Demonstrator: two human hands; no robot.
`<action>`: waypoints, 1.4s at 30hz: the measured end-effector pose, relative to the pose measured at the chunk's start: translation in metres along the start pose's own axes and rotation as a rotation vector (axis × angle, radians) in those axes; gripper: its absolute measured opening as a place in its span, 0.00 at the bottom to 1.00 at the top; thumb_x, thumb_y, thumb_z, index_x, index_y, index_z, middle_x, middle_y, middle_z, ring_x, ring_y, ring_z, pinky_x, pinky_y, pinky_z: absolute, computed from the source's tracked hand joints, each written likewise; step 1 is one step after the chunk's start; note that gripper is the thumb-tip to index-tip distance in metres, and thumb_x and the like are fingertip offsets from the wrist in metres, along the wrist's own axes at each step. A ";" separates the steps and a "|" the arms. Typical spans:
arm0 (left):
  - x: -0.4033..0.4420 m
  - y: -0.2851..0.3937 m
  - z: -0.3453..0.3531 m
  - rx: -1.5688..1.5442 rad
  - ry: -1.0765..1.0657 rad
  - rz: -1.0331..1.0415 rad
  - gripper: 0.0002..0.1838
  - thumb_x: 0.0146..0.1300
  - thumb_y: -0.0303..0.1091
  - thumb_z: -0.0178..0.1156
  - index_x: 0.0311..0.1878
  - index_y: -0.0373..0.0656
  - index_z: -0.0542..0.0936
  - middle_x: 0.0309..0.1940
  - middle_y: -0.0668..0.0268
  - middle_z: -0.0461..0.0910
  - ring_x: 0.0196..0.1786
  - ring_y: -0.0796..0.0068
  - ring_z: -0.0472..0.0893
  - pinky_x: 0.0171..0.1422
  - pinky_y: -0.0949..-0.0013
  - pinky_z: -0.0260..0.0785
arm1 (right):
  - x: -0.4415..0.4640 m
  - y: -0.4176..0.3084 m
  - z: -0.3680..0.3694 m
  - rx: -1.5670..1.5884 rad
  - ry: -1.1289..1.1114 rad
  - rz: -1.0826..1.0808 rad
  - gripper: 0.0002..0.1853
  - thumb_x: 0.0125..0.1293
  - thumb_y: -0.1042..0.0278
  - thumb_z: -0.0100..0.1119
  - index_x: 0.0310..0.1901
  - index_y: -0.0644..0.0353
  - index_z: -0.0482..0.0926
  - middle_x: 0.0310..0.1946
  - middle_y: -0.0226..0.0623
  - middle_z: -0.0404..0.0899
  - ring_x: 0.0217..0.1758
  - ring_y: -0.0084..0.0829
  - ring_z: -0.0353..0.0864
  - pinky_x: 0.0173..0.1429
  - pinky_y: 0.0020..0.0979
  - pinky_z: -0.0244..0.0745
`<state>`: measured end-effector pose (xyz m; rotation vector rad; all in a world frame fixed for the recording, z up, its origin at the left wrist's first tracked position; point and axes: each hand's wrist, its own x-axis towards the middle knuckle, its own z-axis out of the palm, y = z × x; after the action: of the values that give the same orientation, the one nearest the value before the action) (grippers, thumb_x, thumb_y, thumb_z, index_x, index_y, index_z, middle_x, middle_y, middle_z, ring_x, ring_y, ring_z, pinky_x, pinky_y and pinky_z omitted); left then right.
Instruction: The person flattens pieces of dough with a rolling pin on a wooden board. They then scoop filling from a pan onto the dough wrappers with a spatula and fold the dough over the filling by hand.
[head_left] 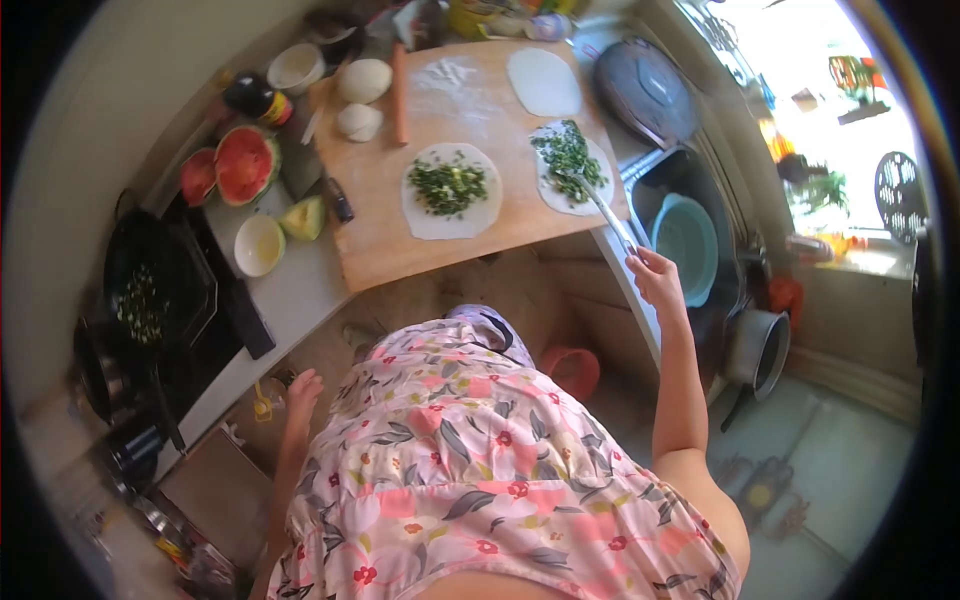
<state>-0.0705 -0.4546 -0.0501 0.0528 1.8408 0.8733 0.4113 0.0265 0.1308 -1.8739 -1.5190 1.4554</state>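
Observation:
My right hand is closed around the handle of a long metal utensil. Its far end rests in chopped greens on the right-hand dough sheet. Another dough sheet, with greens and pale bits heaped on it, lies at the middle of the wooden board. A bare dough sheet lies at the board's back right. My left hand hangs low beside my body, away from the board, with its fingers partly curled and apart and nothing visible in them.
Dough balls and a rolling pin lie at the board's back left. Further left are watermelon, a yellow-lined bowl and a wok. At right, a blue basin sits in the sink near a round lid.

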 end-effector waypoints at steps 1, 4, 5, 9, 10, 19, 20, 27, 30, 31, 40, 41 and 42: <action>0.007 -0.021 -0.007 -0.077 0.009 0.020 0.26 0.67 0.39 0.58 0.64 0.36 0.71 0.49 0.63 0.80 0.48 0.74 0.79 0.53 0.73 0.69 | -0.002 -0.019 0.011 -0.053 -0.017 -0.019 0.20 0.64 0.61 0.67 0.54 0.64 0.81 0.18 0.17 0.68 0.17 0.10 0.59 0.20 0.21 0.51; 0.018 -0.079 -0.020 -0.186 0.047 0.072 0.22 0.64 0.38 0.60 0.59 0.37 0.76 0.43 0.67 0.82 0.42 0.76 0.80 0.45 0.71 0.70 | -0.013 -0.088 0.069 -0.113 -0.168 -0.144 0.19 0.64 0.62 0.67 0.53 0.62 0.82 0.18 0.16 0.68 0.18 0.09 0.59 0.21 0.20 0.50; 0.017 -0.091 -0.025 -0.138 0.067 0.078 0.21 0.63 0.38 0.60 0.57 0.36 0.77 0.41 0.66 0.82 0.41 0.74 0.81 0.45 0.70 0.71 | -0.007 -0.103 0.093 -0.204 -0.197 -0.243 0.18 0.64 0.62 0.67 0.53 0.60 0.82 0.19 0.15 0.67 0.19 0.08 0.58 0.22 0.20 0.49; 0.019 -0.158 -0.057 -0.001 0.200 0.099 0.20 0.62 0.36 0.61 0.54 0.34 0.79 0.38 0.60 0.84 0.40 0.71 0.83 0.46 0.69 0.74 | -0.027 -0.205 0.221 -0.417 -0.395 -0.600 0.16 0.63 0.67 0.65 0.52 0.61 0.83 0.19 0.14 0.63 0.21 0.10 0.56 0.24 0.21 0.48; -0.008 -0.130 -0.050 -0.101 0.286 0.043 0.20 0.62 0.36 0.61 0.54 0.34 0.79 0.38 0.60 0.84 0.40 0.71 0.83 0.47 0.69 0.74 | -0.036 -0.229 0.257 -0.453 -0.440 -0.648 0.16 0.63 0.66 0.65 0.51 0.62 0.83 0.20 0.17 0.64 0.24 0.12 0.60 0.26 0.22 0.54; -0.057 -0.223 -0.056 -0.685 0.543 -0.238 0.19 0.62 0.36 0.61 0.55 0.40 0.79 0.40 0.65 0.84 0.41 0.72 0.84 0.39 0.74 0.71 | -0.079 -0.386 0.568 -1.053 -0.795 -1.427 0.19 0.59 0.48 0.61 0.42 0.54 0.85 0.23 0.44 0.80 0.29 0.44 0.82 0.39 0.41 0.75; -0.063 -0.231 -0.052 -0.719 0.541 -0.284 0.19 0.61 0.36 0.61 0.55 0.41 0.79 0.40 0.66 0.84 0.41 0.73 0.84 0.38 0.75 0.71 | -0.083 -0.403 0.594 -1.213 -0.808 -1.471 0.18 0.58 0.48 0.62 0.39 0.56 0.85 0.20 0.43 0.79 0.28 0.44 0.82 0.38 0.41 0.75; -0.087 -0.282 -0.026 -0.875 0.437 -0.398 0.17 0.63 0.46 0.60 0.53 0.54 0.78 0.45 0.72 0.83 0.48 0.74 0.80 0.53 0.59 0.63 | -0.099 -0.444 0.734 -1.558 -0.694 -1.204 0.16 0.58 0.49 0.63 0.35 0.54 0.86 0.27 0.40 0.84 0.35 0.41 0.85 0.43 0.43 0.77; -0.089 -0.294 -0.031 -0.813 0.386 -0.406 0.17 0.63 0.45 0.60 0.54 0.55 0.78 0.46 0.73 0.82 0.48 0.74 0.80 0.52 0.58 0.63 | -0.124 -0.437 0.749 -1.419 -0.587 -1.856 0.16 0.60 0.49 0.61 0.38 0.51 0.87 0.34 0.40 0.85 0.40 0.41 0.85 0.46 0.44 0.78; -0.086 -0.297 -0.035 -0.815 0.390 -0.408 0.18 0.63 0.46 0.60 0.55 0.55 0.78 0.46 0.72 0.82 0.48 0.74 0.80 0.52 0.58 0.64 | -0.152 -0.434 0.732 -1.345 -0.496 -1.937 0.16 0.61 0.49 0.60 0.39 0.51 0.87 0.35 0.40 0.85 0.42 0.42 0.85 0.47 0.44 0.79; -0.044 -0.266 -0.093 -0.801 0.399 -0.228 0.24 0.62 0.52 0.62 0.58 0.53 0.76 0.48 0.71 0.82 0.50 0.73 0.80 0.52 0.60 0.64 | -0.130 -0.471 0.654 -1.745 -0.731 -1.287 0.15 0.62 0.52 0.60 0.46 0.47 0.85 0.39 0.37 0.85 0.44 0.39 0.83 0.48 0.39 0.77; -0.039 -0.258 -0.096 -0.804 0.409 -0.239 0.26 0.62 0.53 0.62 0.59 0.52 0.75 0.49 0.71 0.82 0.51 0.73 0.80 0.54 0.59 0.64 | -0.114 -0.460 0.657 -1.676 -0.893 -1.132 0.15 0.63 0.52 0.60 0.45 0.50 0.86 0.39 0.37 0.85 0.44 0.39 0.83 0.48 0.39 0.77; -0.035 -0.254 -0.099 -0.802 0.396 -0.227 0.26 0.63 0.54 0.62 0.59 0.52 0.75 0.49 0.71 0.82 0.52 0.72 0.80 0.55 0.59 0.64 | -0.103 -0.443 0.663 -1.623 -1.028 -1.360 0.14 0.61 0.56 0.63 0.45 0.53 0.86 0.35 0.38 0.85 0.39 0.36 0.82 0.43 0.37 0.76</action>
<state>-0.0481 -0.7086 -0.1527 -0.8648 1.6673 1.4651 -0.3742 -0.1124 0.2320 0.5298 -3.7081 0.1394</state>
